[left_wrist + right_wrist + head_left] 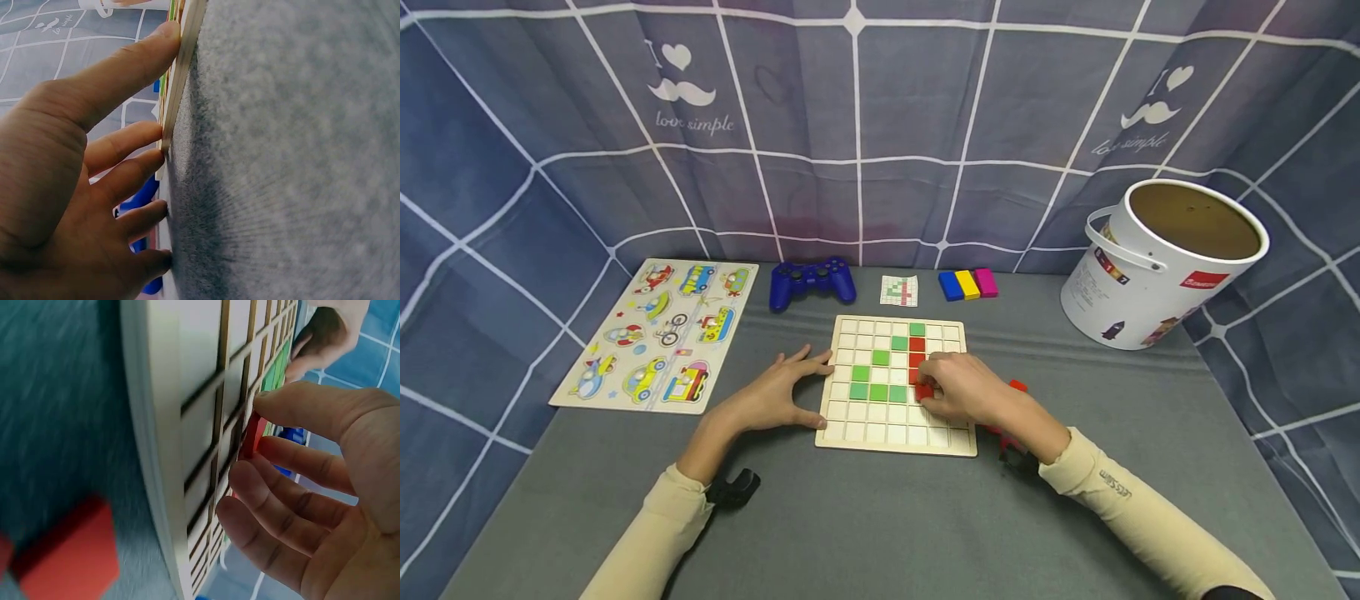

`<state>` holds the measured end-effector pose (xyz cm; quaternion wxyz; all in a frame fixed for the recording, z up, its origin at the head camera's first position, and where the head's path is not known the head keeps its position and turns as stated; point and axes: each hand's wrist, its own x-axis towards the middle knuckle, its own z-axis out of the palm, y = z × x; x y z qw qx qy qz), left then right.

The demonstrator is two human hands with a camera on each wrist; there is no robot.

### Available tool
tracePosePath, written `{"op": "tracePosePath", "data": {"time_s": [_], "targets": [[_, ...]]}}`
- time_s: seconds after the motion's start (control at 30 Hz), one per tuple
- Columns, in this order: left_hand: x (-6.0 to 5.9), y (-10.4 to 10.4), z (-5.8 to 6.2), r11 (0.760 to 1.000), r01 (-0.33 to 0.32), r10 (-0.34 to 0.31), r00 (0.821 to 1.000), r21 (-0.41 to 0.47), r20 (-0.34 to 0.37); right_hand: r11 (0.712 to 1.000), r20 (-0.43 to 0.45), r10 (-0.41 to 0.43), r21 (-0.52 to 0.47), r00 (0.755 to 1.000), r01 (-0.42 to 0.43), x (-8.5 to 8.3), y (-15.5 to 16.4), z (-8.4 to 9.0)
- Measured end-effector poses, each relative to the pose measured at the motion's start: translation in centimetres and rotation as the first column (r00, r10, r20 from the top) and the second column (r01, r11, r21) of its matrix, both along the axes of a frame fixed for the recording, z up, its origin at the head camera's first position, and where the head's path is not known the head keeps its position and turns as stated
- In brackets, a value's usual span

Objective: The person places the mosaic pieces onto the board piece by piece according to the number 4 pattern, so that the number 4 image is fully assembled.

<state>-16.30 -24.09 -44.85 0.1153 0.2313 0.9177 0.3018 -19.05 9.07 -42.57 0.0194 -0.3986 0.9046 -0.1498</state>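
A wooden grid board [853, 432] lies flat on the grey cloth. My left hand [767, 393] rests at the board's left edge, thumb and fingers spread and touching its side. With my right hand [962, 387] I pinch a red square tile [252, 433] between thumb and fingers, over the grid below a column of red tiles [917, 343]. Green tiles [878, 392] fill several cells left of that column, stepping diagonally and along one row. The right hand covers part of the board's right side in the head view.
Loose red tiles [72, 550] lie right of the board, partly under my right forearm. Behind it are a small pattern card [898, 291], blue, yellow and magenta tiles [967, 285] and a blue game controller [812, 282]. A picture puzzle board [651, 342] lies left; a white bucket [1120, 300] stands right.
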Motion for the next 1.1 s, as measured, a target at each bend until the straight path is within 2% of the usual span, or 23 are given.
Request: {"op": "tracePosePath", "data": {"time_s": [0.2, 0.47, 0.7, 0.83, 1.1], "targets": [[-0.1, 0.1, 0.0, 1.0, 0.007, -0.007, 1.0, 0.007, -0.007, 1.0, -0.004, 0.027, 0.002, 1.0, -0.027, 0.3, -1.0, -0.2], [-0.1, 0.1, 0.1, 1.0, 0.007, -0.007, 1.0, 0.009, -0.006, 0.999, 0.032, -0.036, 0.037, 0.999, 0.035, 0.3, -1.3, 0.4], [0.1, 0.0, 0.0, 1.0, 0.015, -0.015, 1.0, 0.006, -0.013, 0.997, 0.051, -0.044, 0.061, 0.998, 0.041, 0.3, -1.2, 0.6], [0.1, 0.0, 0.0, 1.0, 0.016, -0.016, 1.0, 0.008, -0.016, 0.997, 0.059, -0.056, 0.054, 0.997, 0.053, 0.3, -0.1, 0.7], [0.0, 0.0, 0.0, 1.0, 0.005, -0.005, 1.0, 0.005, -0.005, 0.992, 0.058, -0.124, 0.041, 0.991, 0.121, 0.3, 4.4, 1.0]]}}
